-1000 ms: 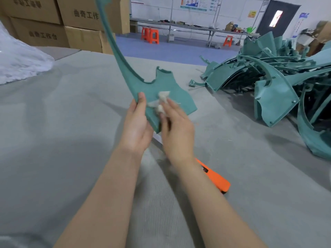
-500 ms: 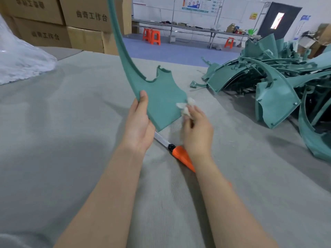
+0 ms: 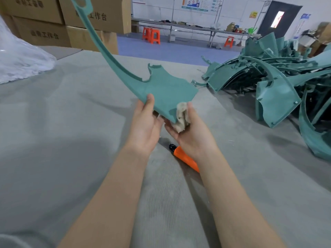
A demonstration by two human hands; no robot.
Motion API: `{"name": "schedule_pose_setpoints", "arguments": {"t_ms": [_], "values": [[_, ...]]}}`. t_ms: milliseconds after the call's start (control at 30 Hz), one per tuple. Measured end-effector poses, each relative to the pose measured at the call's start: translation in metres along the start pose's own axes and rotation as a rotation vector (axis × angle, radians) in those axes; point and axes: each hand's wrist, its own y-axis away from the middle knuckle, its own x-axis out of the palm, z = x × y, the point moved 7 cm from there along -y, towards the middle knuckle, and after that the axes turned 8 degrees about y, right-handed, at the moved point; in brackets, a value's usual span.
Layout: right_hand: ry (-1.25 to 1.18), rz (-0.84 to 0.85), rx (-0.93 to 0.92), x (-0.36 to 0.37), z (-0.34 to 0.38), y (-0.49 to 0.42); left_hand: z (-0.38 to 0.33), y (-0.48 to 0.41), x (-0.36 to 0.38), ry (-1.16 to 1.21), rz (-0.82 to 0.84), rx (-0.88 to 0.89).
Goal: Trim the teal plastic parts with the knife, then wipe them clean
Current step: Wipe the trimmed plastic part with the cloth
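Note:
My left hand (image 3: 146,125) grips the lower left edge of a teal plastic part (image 3: 166,90), thumb on top. Its wide flat end faces me and a long curved arm rises up to the left. My right hand (image 3: 191,133) holds a crumpled beige cloth (image 3: 181,115) pressed against the part's lower corner, palm turned up. The knife (image 3: 185,158), orange handle with a black collar, lies on the grey felt table (image 3: 62,140) just below my hands, its blade hidden by them.
A heap of teal plastic parts (image 3: 275,81) fills the table's right side. A white plastic bag (image 3: 19,63) lies at the far left. Cardboard boxes (image 3: 44,20) stand behind the table. Orange stools (image 3: 152,35) and a long bench are in the background.
The part has tilted flatter, its wide end now more level. My right hand with the cloth slid from the part's right edge down to its lower corner and turned palm up.

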Motion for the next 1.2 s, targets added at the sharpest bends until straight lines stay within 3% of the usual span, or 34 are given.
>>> {"name": "schedule_pose_setpoints", "arguments": {"t_ms": [133,300,467,600,867,1200], "values": [[0.065,-0.075,-0.153,-0.012,0.010,0.001,0.007,0.000,0.000,-0.116,0.078,-0.078],[0.108,-0.207,-0.144,-0.033,0.021,0.001,0.005,-0.002,-0.013,-0.172,0.038,-0.130],[0.239,-0.175,-0.049,-0.039,0.018,-0.001,0.007,-0.002,-0.017,-0.180,0.032,-0.157],[0.331,-0.164,-0.133,-0.042,0.024,-0.001,0.005,-0.004,-0.014,-0.327,0.102,-0.151],[0.209,-0.366,-0.258,-0.062,0.037,0.002,0.014,0.002,-0.012,-0.478,0.255,-0.281],[0.164,-0.473,-0.274,-0.071,0.035,0.000,0.015,0.002,-0.015,-0.444,0.248,-0.314]]}}
